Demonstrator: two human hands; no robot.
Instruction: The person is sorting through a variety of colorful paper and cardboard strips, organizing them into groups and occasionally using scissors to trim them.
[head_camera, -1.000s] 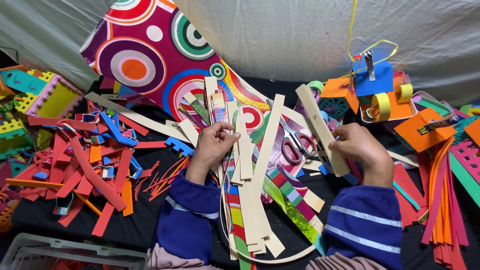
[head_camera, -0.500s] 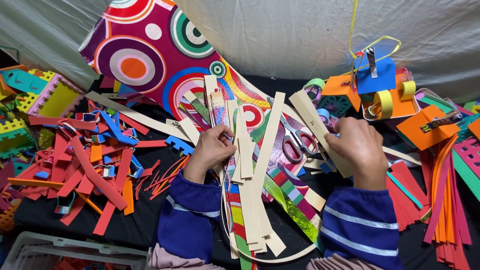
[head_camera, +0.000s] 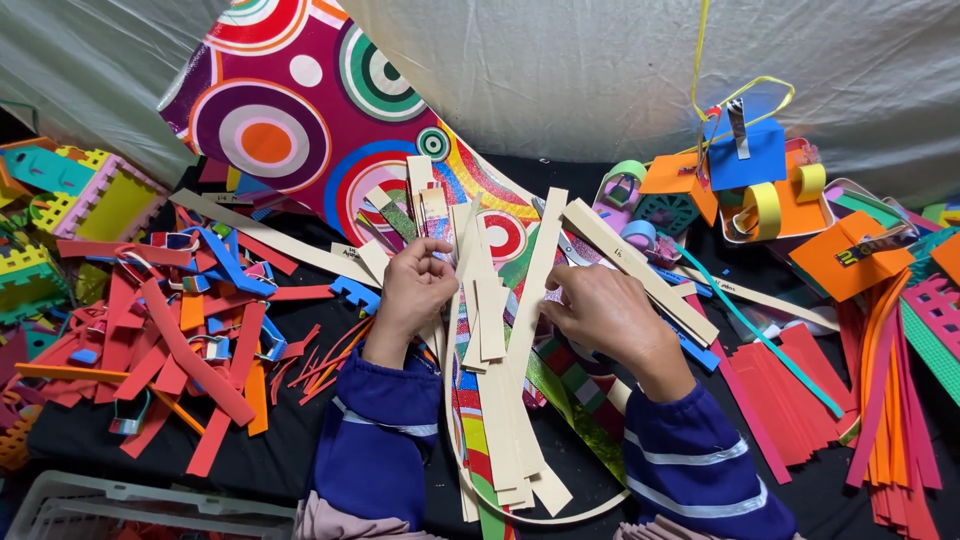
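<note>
Dead centre of the frame, the cream paper strips (head_camera: 497, 330) run bottom to top; left hand (head_camera: 412, 290) pinches their upper ends, right hand (head_camera: 600, 310) grips one strip from the right — about equally near.

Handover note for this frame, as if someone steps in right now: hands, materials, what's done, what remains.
Left hand: pinching the upper ends of the cream paper strips fanned out on the black table.
Right hand: fingertips on one long cream strip; a wider strip lies slanted behind it.
Around: red strip scraps left, red and orange strips right, patterned circle sheet behind.
Done: many strips gathered in a loose fan.
Left: the fan is uneven, its ends not lined up.
</note>
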